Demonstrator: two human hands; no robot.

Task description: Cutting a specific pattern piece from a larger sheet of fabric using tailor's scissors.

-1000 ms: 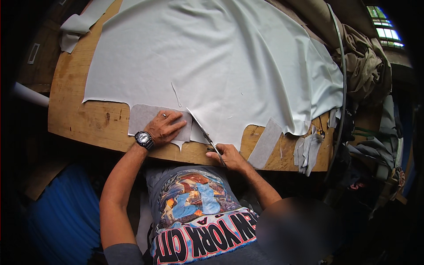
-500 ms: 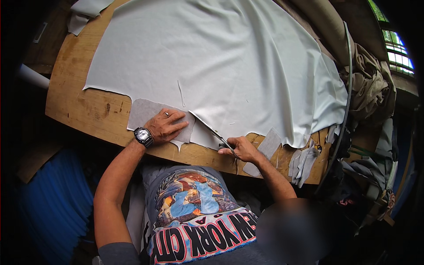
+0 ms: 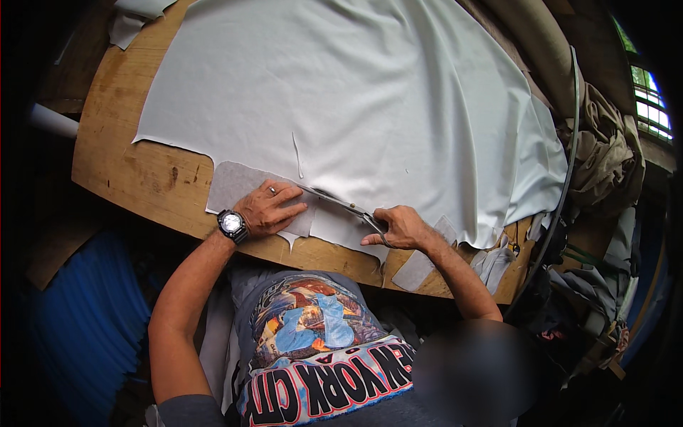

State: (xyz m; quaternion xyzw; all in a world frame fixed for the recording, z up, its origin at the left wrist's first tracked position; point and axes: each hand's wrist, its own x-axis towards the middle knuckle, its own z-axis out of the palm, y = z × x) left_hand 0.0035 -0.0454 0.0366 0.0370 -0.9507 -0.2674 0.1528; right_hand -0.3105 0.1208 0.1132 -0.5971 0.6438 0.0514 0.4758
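Observation:
A large sheet of smooth white material point(image 3: 313, 92) spreads over the wooden table point(image 3: 135, 167), its near edge cut unevenly. A grey rectangular piece point(image 3: 231, 186) lies on that near edge. My left hand point(image 3: 272, 208) rests on the grey piece, fingers stretched and slightly apart, pressing it down. In my right hand point(image 3: 404, 228) I hold metal scissors point(image 3: 348, 206) by the handles, thumb and fingers closed round them. Their blades point left over the white sheet, the tips beside the grey piece's upper right corner near my left fingertips. Whether the lower blade is under the sheet, I cannot tell.
Grey offcuts point(image 3: 492, 265) and a flat grey strip point(image 3: 413, 270) lie near the table's right end. Another scrap point(image 3: 135, 18) sits at the far left. A thin curved strip point(image 3: 571, 128) stands along the right, beside crumpled beige cloth point(image 3: 605, 135). Blue ribbed material point(image 3: 85, 313) is below left.
My right hand has moved a little right and away from me, and the scissors have turned to a flatter angle. My left hand stays on the grey piece. The view has shifted slightly.

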